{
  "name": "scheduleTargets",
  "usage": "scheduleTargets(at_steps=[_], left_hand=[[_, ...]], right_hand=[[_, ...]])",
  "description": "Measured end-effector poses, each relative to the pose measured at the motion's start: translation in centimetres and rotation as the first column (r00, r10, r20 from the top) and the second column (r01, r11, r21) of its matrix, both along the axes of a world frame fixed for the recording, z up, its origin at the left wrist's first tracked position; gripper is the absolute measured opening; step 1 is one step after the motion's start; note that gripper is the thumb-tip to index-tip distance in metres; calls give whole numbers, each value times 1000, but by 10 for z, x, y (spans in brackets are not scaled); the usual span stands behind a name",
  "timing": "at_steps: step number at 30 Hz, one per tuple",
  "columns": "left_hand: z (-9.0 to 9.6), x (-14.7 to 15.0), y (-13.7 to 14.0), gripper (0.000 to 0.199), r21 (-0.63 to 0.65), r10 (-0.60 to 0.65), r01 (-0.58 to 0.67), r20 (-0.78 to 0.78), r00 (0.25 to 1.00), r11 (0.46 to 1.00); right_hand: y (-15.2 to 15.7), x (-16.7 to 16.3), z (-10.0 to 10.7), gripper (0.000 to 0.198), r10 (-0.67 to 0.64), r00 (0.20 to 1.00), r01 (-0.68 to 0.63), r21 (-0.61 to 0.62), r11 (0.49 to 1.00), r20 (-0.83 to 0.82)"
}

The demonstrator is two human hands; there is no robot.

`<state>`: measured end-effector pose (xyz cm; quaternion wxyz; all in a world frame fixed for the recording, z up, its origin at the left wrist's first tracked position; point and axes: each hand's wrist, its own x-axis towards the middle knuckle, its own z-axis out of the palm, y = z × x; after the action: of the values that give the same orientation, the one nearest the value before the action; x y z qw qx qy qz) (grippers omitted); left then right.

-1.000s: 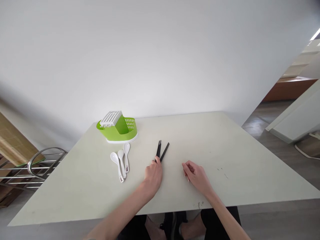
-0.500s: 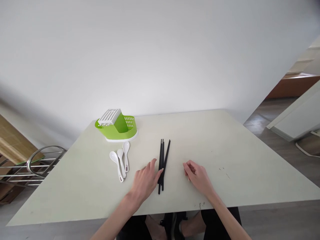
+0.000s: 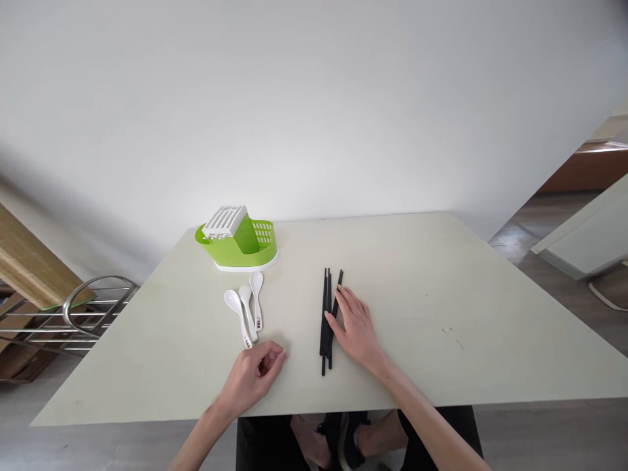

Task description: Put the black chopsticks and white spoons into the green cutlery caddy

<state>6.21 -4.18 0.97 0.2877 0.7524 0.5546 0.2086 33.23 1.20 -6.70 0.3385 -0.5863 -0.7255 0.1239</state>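
Observation:
Several black chopsticks lie in a loose bundle on the table, their thin ends pointing away from me. My right hand rests over their right side, fingers stretched out and thumb touching the sticks; it does not grip them. To the left, my left hand is curled closed near the table's front edge, and nothing shows in it. Just beyond it lie three white spoons, bowls facing away from me; the handle end of one reaches close to my knuckles.
A green and white utensil holder with a slotted top stands at the back left of the pale table, near the white wall. On the left is a metal rack below the tabletop.
My left hand has drawn back from the chopsticks and curled closed near the spoons. My right hand has moved left and opened over the chopsticks. The view has shifted slightly.

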Motion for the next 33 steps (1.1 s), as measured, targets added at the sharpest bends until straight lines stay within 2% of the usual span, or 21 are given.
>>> scheduleTargets(at_steps=[3,9,12,14,17,19,22,24,27,30,33], left_hand=[[1,-5,-1,39,-42,5,-3,57,998,999],[0,-16,0,41,-89,46,-33,152,987,995],[-3,-37,8,41,-28,173,-170,188,967,985],[-5,-57,21,39,43,321,-337,210,924,941],[-6,-87,51,37,115,510,-541,217,832,833],[-5,-102,73,37,142,579,-608,199,791,781],[-4,-114,96,39,146,633,-655,169,755,742],[-5,-118,101,42,129,648,-670,174,741,731],[-8,-120,99,45,117,644,-671,202,737,732],[-11,-120,96,45,113,642,-671,212,736,732],[-10,-120,96,43,106,639,-667,212,740,737]], right_hand=[[3,-1,-4,64,53,996,-52,-12,999,72],[1,3,-3,62,116,987,-116,-4,993,112],[0,3,0,61,138,982,-136,-22,990,130],[0,3,1,60,146,981,-143,-34,989,128],[0,4,1,59,143,986,-139,-46,989,87],[-1,5,2,59,117,993,-115,-49,992,29],[-4,0,8,56,33,995,-34,-7,999,-90],[-4,-12,17,49,21,989,-14,55,998,-144],[-1,-48,34,41,117,985,-102,112,988,-130],[7,-99,48,43,205,978,-204,20,979,-49],[16,-151,57,62,216,975,-208,-123,970,58]])
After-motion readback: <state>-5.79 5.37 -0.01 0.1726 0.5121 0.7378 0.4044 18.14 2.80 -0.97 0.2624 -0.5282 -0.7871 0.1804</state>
